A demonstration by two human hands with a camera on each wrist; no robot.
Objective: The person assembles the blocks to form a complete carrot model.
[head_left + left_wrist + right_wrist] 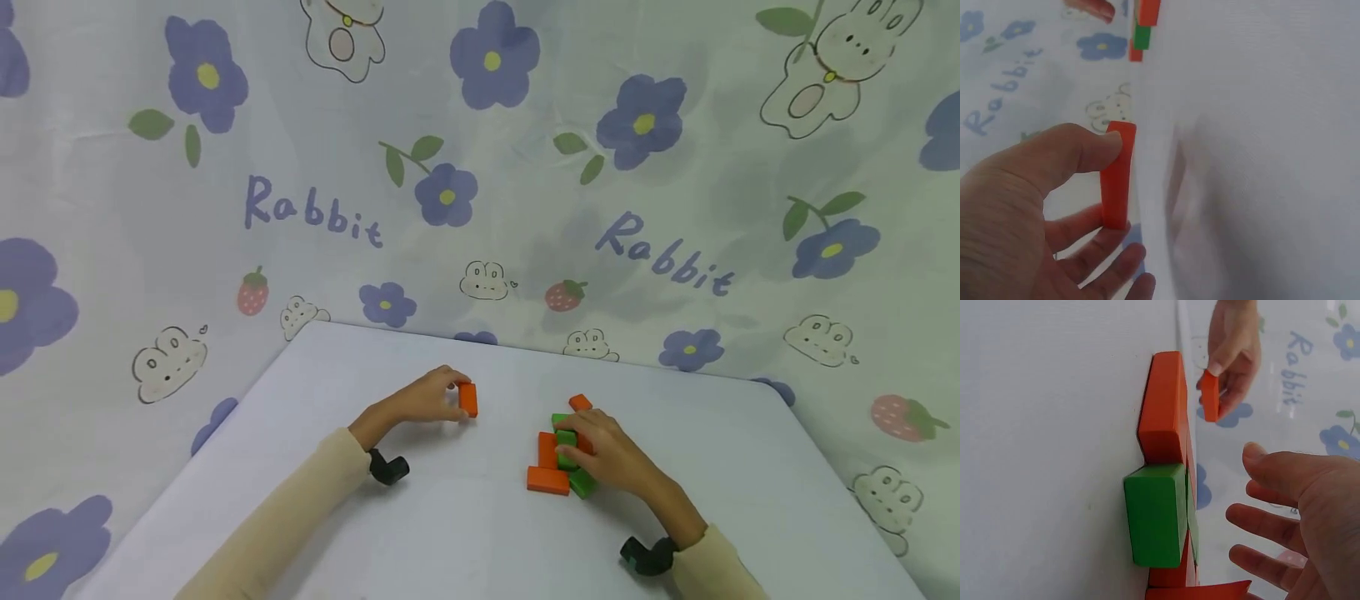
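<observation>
My left hand [429,398] pinches an orange block [468,400] upright between thumb and fingers. In the left wrist view, the thumb presses one face of this orange block [1117,178], with fingertips at its lower end. Over a small cluster of blocks on the right, my right hand [611,450] hovers with fingers spread. A green block [567,450] lies just by its thumb and fingertips in the head view. The right wrist view shows nothing between the right thumb and fingers; a green block [1155,519] and an orange block [1161,412] lie beside them.
The blocks rest on a white table [450,533]. Among them are an orange block [548,481] at the near side and a small orange block [580,402] at the far side. A patterned curtain [510,250] hangs behind the table.
</observation>
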